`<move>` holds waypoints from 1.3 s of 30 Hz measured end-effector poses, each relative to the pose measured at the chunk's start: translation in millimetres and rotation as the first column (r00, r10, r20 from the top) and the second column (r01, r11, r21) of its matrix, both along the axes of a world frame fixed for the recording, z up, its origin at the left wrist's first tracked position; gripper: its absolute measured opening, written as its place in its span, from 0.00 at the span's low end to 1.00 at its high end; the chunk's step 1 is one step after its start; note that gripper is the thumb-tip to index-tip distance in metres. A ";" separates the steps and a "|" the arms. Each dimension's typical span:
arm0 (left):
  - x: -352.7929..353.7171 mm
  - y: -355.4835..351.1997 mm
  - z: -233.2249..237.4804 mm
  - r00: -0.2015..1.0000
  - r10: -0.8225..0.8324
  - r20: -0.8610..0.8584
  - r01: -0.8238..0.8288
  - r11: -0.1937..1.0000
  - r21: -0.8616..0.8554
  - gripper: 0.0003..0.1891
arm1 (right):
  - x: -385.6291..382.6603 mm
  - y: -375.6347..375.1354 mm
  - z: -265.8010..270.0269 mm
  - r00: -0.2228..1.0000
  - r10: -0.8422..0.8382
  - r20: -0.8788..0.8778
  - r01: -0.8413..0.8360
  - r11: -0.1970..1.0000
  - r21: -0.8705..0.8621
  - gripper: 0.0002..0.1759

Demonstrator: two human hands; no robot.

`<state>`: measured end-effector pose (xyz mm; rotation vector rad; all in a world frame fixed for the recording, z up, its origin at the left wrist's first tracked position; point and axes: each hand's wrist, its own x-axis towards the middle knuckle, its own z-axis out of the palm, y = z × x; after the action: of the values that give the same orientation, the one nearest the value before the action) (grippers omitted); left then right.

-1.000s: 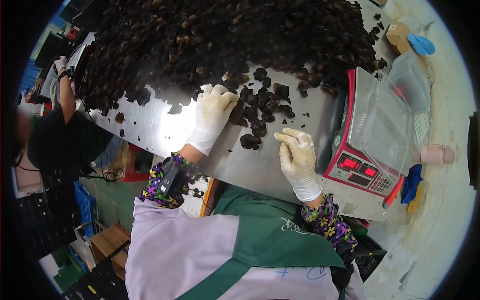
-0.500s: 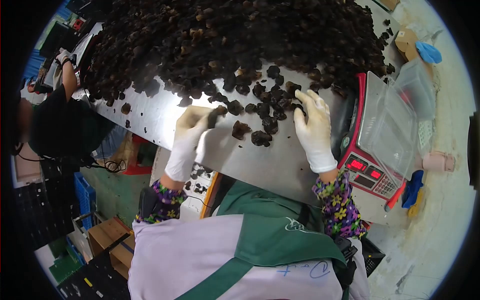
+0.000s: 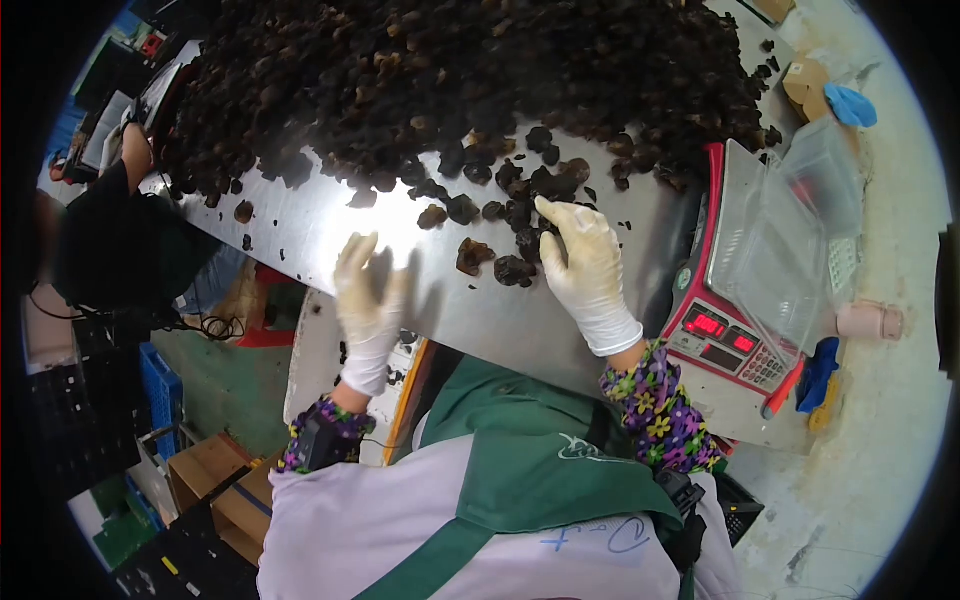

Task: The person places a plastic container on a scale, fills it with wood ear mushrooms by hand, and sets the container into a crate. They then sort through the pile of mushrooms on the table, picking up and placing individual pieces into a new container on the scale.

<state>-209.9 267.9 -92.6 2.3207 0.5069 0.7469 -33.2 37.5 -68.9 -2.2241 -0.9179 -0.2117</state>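
- Hundreds of dark, wrinkled fungus pieces form a heap over the far half of the steel table. The near strip is bare, apparently as working room.
- One red scale stands at the table's right end, just beside the right forearm. Its display faces the person, probably so it reads at a glance. A clear plastic tub sits on its platform.
- One co-worker in black stands at the left end, well apart.
- Palm down, the right hand lies flat with fingers straight and unclenched, gripping nothing. Its fingertips touch a loose cluster just off the heap's edge.
- Motion-blurred, the left hand hovers over the near table edge, fingers spread and empty, touching no pieces.
- Two stray pieces lie between the hands, nearer the right.
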 end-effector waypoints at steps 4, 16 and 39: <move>69.0 -29.9 9.6 0.956 -0.272 -0.105 0.284 0.951 0.122 0.45 | 7.5 -5.2 -3.2 0.984 -0.120 0.132 0.113 0.992 0.058 0.24; 94.0 -73.2 6.8 0.846 -0.521 -0.112 0.532 0.809 0.250 0.26 | -13.9 -12.0 -20.9 1.000 0.010 0.002 -0.010 0.996 0.085 0.24; 116.8 -7.8 29.6 0.922 -0.320 -0.219 0.380 0.856 0.351 0.13 | -33.1 -33.3 -18.3 0.985 -0.130 0.116 0.117 0.986 0.116 0.27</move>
<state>-93.1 260.1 -62.9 2.7502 -0.0208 0.5260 -66.2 4.2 -87.2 -2.1872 -0.8129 -0.4509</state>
